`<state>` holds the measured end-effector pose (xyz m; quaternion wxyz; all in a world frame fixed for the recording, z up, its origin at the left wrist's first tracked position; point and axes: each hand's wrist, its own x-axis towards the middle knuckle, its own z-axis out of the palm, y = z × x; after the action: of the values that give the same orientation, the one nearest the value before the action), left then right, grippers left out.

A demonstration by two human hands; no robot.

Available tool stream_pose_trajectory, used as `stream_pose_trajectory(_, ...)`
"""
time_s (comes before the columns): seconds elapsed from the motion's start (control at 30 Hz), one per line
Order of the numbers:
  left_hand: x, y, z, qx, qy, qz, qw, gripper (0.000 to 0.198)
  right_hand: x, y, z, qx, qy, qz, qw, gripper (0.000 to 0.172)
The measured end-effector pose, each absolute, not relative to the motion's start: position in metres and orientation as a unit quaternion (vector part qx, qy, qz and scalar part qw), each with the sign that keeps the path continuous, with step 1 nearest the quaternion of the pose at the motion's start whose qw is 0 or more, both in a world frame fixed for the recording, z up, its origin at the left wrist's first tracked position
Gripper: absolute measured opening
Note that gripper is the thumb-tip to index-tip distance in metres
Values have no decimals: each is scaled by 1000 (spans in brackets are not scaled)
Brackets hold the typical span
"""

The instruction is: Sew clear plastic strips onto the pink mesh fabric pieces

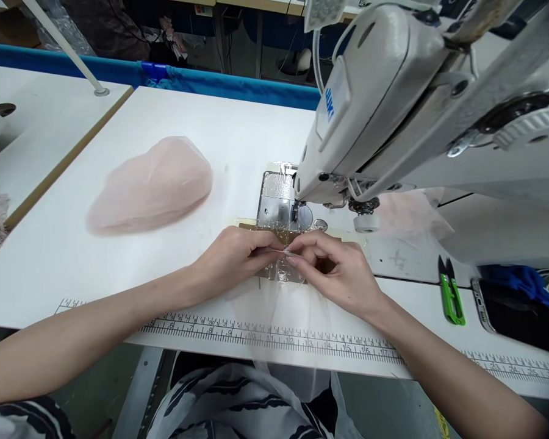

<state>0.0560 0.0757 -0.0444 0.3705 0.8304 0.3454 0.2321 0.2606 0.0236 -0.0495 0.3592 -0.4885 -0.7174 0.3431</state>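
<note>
Both hands meet just in front of the sewing machine's needle plate, pinching the edge of a sheer pale pink fabric (274,311). My left hand (238,256) is closed, thumb and forefinger gripping the edge from the left. From the right, my right hand (332,268) is also closed on it, fingertips almost touching the left ones. The fabric hangs toward me over the table's front edge. Behind the hands is the presser foot (297,210) of a white sewing machine (370,91). The fabric does not appear to lie under the foot.
A pile of sheer pink fabric (155,186) lies left of the machine, and more pink fabric (412,213) lies under its arm. Green thread snips (451,292) and a phone (516,308) are at the right. A printed ruler (201,326) runs along the front edge. Blue cloth (242,88) lines the back.
</note>
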Motion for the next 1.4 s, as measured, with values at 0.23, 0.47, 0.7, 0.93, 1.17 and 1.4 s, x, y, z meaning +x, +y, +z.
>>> stream_pose_trajectory(0.23,54,75,-47,854,303,290,308,9,261,23,-53,-425,-766,293,384,12)
stream_pose_trajectory(0.47,50,73,-44,885,261,289,257,15,262,25,-51,-402,-795,172,421,12)
stream_pose_trajectory(0.7,53,68,-46,888,247,293,256,22,268,24,-49,-329,-859,-87,382,9)
stream_pose_trajectory(0.93,55,67,-54,885,242,357,177,7,272,23,-42,-235,-884,-214,343,17)
stream_pose_trajectory(1.17,54,65,-51,890,224,329,224,6,273,20,-39,-235,-889,-174,352,12)
stream_pose_trajectory(1.4,65,72,-48,880,360,192,244,9,269,24,-45,-490,-777,207,337,12)
